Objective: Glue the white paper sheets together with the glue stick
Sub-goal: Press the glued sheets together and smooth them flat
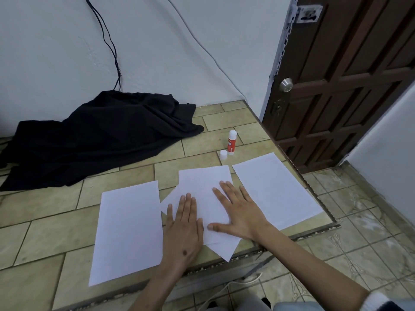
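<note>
Tiled bench [56, 232] under pale wall, brown door at right. Left hand [183, 234] and right hand [238, 212] both flat, fingers straight, pressing the crossed middle sheets [202, 182]; neither grip holds anything. Loose sheet [128, 232] left, another sheet [274, 187] right. Glue stick [231, 142] stands uncapped beyond, cap [223, 154] just beside. Step looks like pressing the joint down; next likely glue another sheet. Glue line hidden under paper. Black cloth [101, 135] at back.
</note>
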